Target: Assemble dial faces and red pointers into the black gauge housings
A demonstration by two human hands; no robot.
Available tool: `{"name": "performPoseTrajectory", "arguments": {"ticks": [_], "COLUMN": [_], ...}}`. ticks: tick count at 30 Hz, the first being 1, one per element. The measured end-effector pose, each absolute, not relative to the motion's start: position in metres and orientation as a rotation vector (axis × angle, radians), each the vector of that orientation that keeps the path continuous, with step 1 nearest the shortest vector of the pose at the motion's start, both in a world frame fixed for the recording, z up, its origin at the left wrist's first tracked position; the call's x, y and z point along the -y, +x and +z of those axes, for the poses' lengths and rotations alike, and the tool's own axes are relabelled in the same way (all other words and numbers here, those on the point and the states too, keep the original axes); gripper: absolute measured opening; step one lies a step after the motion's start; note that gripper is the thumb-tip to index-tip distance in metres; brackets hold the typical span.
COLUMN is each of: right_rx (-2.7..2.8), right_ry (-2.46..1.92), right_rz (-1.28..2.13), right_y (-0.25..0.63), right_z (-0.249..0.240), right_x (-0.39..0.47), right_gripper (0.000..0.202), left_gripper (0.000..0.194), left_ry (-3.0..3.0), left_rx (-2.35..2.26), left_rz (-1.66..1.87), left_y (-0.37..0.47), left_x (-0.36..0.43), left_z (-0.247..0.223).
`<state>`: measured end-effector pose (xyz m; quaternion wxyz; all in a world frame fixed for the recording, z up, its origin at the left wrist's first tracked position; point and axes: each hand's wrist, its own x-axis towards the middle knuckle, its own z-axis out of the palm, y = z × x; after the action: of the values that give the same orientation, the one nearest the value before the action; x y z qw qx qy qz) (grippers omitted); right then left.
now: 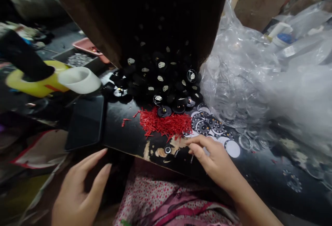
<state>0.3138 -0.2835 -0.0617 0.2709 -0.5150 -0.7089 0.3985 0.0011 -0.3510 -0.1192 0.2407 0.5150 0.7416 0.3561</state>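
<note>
Your left hand (pixel 74 193): thumb and fingers apart, near edge of black table (pixel 119 127), phone (pixel 85 122) at its twelve o'clock. Your right hand (pixel 216 156): thumb and fingertips close together; cannot tell whether anything is pinched. From right hand: small round part (pixel 168 150) at nine o'clock, red pieces (pixel 166 125) heaped at ten, black round parts (pixel 160 78) piled at eleven, printed dials (pixel 203 127) just beside at twelve.
</note>
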Motion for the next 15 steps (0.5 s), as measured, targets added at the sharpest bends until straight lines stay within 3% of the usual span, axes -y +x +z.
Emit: {"name": "performPoseTrajectory", "arguments": {"ticks": [2, 8, 15], "right_rx": [1.951, 1.958, 2.025], "right_ry": [-1.311, -1.424, -1.518], "right_rz": [1.114, 1.066, 1.016], "right_y": [0.306, 0.311, 0.326], "right_z": [-0.058, -0.057, -0.067], "right_x": [0.284, 0.291, 0.287], "right_gripper": [0.022, 0.023, 0.022], "left_gripper": [0.027, 0.042, 0.034], "left_ry": [1.639, 1.836, 1.662], "left_rx": [-1.974, -1.918, -1.915], "left_rz": [0.995, 0.923, 1.042], "left_y": [0.015, 0.072, 0.079], "left_x": [0.315, 0.188, 0.172], "left_z": [-0.108, -0.087, -0.095]}}
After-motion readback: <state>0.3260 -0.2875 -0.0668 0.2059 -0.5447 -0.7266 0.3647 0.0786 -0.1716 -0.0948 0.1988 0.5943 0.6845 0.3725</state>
